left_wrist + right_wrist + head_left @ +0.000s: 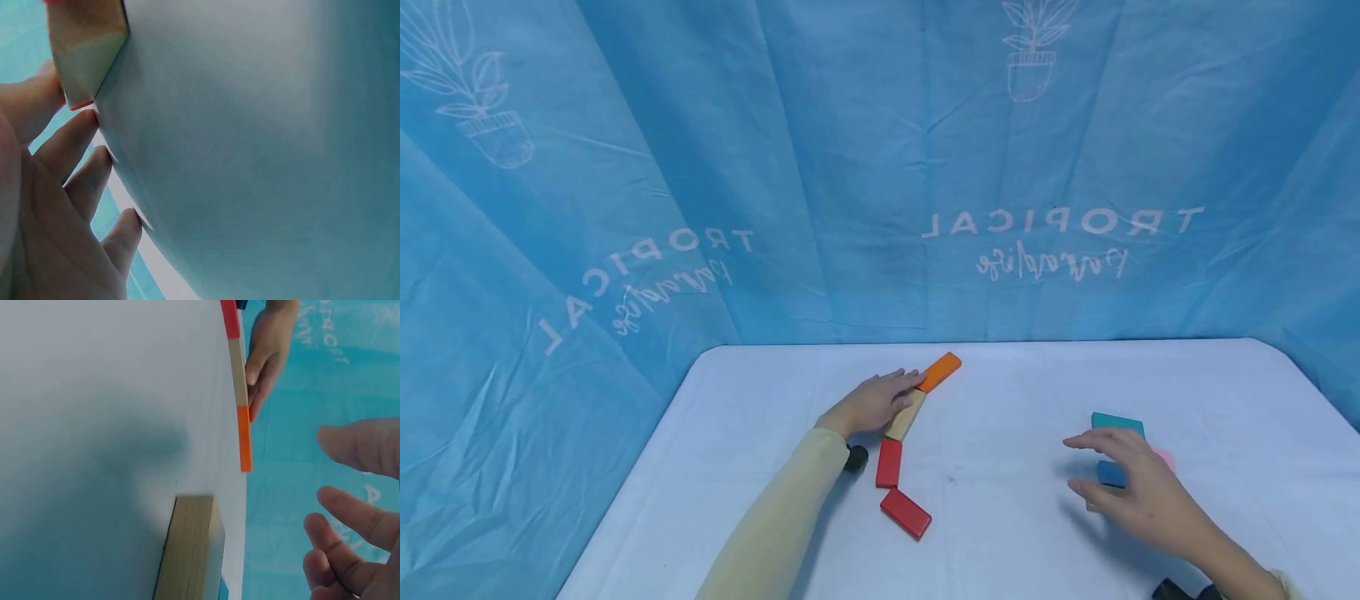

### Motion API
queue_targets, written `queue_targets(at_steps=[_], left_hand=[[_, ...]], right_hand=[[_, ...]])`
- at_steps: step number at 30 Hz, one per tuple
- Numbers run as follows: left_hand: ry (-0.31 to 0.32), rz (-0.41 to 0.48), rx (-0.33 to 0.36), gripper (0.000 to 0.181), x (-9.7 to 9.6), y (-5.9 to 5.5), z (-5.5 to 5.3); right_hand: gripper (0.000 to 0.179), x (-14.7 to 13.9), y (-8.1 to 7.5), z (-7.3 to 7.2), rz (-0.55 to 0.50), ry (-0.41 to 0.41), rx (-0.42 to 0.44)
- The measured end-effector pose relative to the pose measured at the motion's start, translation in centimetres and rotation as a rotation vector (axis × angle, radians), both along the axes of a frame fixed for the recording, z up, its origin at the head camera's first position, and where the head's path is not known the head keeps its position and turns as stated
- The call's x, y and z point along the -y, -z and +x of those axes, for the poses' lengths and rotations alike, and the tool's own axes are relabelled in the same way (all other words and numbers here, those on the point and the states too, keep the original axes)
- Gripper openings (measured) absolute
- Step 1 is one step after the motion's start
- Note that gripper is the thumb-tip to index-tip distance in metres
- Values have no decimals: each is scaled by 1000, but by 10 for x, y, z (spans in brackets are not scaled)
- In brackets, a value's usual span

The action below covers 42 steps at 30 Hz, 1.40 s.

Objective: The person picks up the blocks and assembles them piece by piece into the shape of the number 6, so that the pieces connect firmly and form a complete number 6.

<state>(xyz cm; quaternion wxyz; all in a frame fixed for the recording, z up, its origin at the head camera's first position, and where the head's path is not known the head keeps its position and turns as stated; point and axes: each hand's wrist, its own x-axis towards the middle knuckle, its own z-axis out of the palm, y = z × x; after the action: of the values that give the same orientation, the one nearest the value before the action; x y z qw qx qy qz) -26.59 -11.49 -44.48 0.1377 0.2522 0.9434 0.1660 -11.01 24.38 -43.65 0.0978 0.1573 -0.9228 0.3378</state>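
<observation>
My left hand (872, 404) lies along a row of wooden blocks, its fingers extended. Its fingertips reach the near end of an orange block (942, 372), and the thumb lies against a natural wood block (906, 414). Toward me, a red block (889, 463) continues the row, and a second red block (906, 512) lies angled at its end. My right hand (1138, 492) hovers with thumb and fingers apart, nothing between them. Below it are a teal block (1117, 422), a blue block (1110, 474), a pink block (1165, 457) and another natural wood block (190, 550), partly hidden.
A white-covered table (1000, 533) bears all the blocks. Blue curtain cloth (865, 167) with white lettering and plant prints hangs behind the table and at its sides.
</observation>
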Motion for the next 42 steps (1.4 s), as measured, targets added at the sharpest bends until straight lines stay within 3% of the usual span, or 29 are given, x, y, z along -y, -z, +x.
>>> queue_targets(at_steps=[12, 18, 27, 34, 42], left_hand=[[5, -4, 1, 53, 0, 0, 0], [3, -5, 5, 53, 0, -1, 0], [-7, -9, 1, 52, 0, 0, 1], [-10, -11, 2, 52, 1, 2, 0], [-4, 0, -2, 52, 0, 2, -1]], right_hand=[[43, -21, 5, -2, 57, 85, -58], [46, -29, 8, -2, 51, 164, 6], [58, -36, 7, -18, 115, 308, 86], [68, -39, 10, -30, 153, 357, 102], [86, -42, 10, -41, 196, 380, 186]])
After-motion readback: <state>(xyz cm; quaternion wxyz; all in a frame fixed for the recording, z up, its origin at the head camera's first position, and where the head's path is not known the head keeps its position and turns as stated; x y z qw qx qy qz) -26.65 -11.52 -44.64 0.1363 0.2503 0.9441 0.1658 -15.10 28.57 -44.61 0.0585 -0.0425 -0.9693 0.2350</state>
